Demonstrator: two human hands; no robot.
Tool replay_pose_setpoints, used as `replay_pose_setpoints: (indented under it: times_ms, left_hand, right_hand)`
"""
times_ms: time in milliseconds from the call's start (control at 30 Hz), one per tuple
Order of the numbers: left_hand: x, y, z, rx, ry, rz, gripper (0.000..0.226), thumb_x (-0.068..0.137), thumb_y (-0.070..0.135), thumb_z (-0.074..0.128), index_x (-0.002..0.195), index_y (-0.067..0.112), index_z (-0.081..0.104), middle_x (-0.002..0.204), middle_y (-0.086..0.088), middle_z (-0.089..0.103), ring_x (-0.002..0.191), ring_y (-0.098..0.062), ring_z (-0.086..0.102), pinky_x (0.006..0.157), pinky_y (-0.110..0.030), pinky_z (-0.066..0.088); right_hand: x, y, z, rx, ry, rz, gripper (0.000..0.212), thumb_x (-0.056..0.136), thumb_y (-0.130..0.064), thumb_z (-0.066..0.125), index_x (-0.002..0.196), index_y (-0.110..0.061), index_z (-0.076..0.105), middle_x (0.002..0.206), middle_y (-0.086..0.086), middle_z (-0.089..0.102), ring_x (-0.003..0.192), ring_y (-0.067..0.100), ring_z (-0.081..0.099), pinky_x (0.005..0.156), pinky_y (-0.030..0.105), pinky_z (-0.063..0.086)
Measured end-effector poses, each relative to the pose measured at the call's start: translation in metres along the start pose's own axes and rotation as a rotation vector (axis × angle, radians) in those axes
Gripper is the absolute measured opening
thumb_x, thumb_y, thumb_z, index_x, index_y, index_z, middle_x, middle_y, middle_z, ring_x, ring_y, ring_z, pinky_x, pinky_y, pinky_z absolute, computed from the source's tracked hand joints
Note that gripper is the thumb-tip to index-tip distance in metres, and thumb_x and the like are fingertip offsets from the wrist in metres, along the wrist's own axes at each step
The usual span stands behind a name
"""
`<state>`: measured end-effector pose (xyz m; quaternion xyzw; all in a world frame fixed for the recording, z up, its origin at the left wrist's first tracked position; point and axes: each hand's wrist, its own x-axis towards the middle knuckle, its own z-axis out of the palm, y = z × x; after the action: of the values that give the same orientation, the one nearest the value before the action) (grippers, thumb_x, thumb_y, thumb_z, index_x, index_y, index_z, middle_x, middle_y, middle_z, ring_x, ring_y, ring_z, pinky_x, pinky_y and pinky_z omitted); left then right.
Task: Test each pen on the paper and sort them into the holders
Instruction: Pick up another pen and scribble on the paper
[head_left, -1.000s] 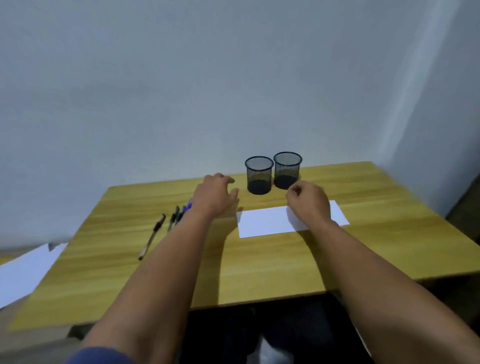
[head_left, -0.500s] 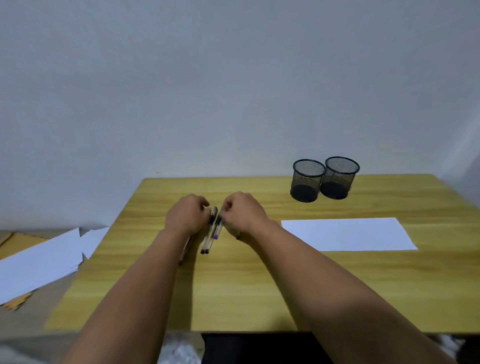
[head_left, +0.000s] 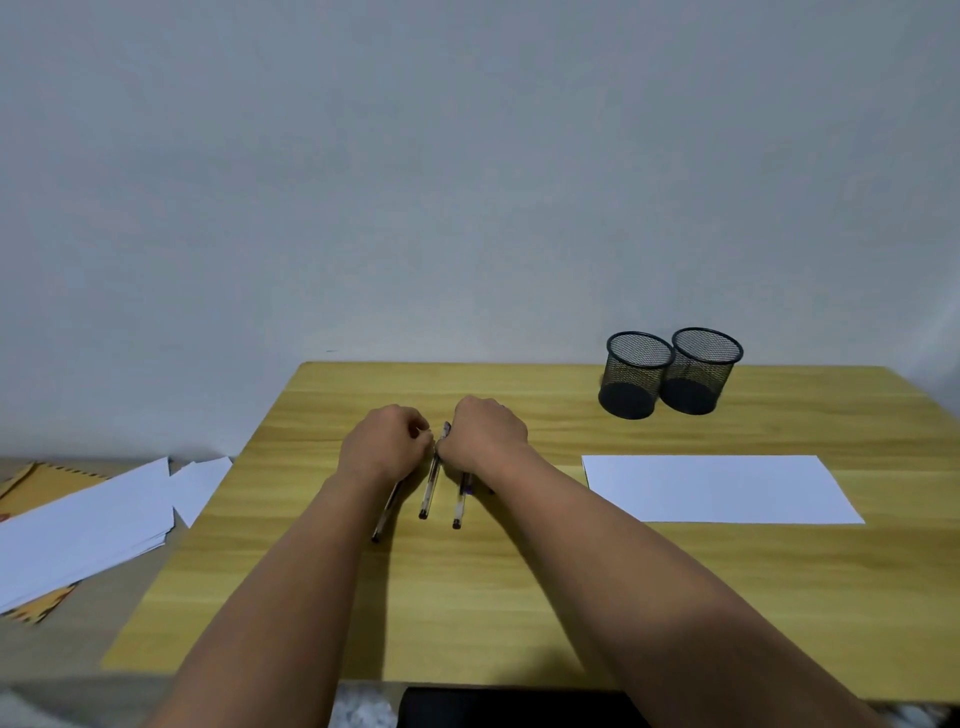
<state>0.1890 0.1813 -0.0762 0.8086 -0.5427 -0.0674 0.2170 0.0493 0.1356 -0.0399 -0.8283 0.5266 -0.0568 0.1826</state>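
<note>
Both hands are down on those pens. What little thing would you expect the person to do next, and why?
Probably lift one pen off the table and carry it right to the paper. Both the left hand and right hand sit over the pens' far ends, the sheet looks blank, and both holders look empty, so no pen seems tested yet.

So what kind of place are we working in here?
Probably a plain home or office desk corner: a wooden table against a bare wall, two mesh pen holders, and loose paper stacks beside it.
</note>
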Motion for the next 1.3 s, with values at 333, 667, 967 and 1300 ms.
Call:
replay_pose_setpoints:
  times_ms: [333,667,967,1300]
  left_hand:
    - [-0.002,-0.003,0.003,-0.018,0.028,0.012,0.017,0.091,0.037,0.063,0.101,0.029,0.075,0.101,0.008,0.073,0.092,-0.016,0.066,0.077,-0.038,0.058]
    - [-0.008,-0.002,0.002,-0.032,0.039,0.014,0.018,0.092,0.036,0.063,0.101,0.027,0.075,0.103,0.008,0.072,0.094,-0.017,0.066,0.074,-0.034,0.055]
    - [-0.011,0.000,0.002,-0.030,0.044,0.017,0.019,0.093,0.034,0.062,0.103,0.026,0.075,0.103,0.007,0.072,0.093,-0.017,0.065,0.076,-0.036,0.057]
    - [-0.020,0.004,-0.011,-0.040,0.065,0.048,0.033,0.094,0.038,0.061,0.125,0.028,0.067,0.122,0.004,0.065,0.112,-0.021,0.060,0.087,-0.042,0.054]
  right_hand:
    - [-0.003,0.000,-0.005,-0.089,-0.014,0.025,0.016,0.098,-0.030,0.066,0.098,-0.018,0.054,0.115,0.006,0.069,0.110,0.030,0.067,0.078,0.036,0.049]
    - [0.001,0.006,-0.002,-0.083,0.008,0.045,0.024,0.095,-0.035,0.071,0.097,-0.016,0.056,0.097,0.003,0.061,0.091,0.028,0.060,0.073,0.036,0.049]
    - [0.001,0.005,-0.002,-0.025,0.003,0.042,0.022,0.092,-0.018,0.074,0.099,-0.014,0.054,0.101,0.006,0.059,0.096,0.030,0.059,0.075,0.038,0.051]
    - [0.007,0.013,-0.030,0.421,-0.069,0.122,0.017,0.077,-0.019,0.083,0.080,-0.007,0.072,0.074,0.008,0.073,0.062,0.025,0.066,0.052,0.029,0.048]
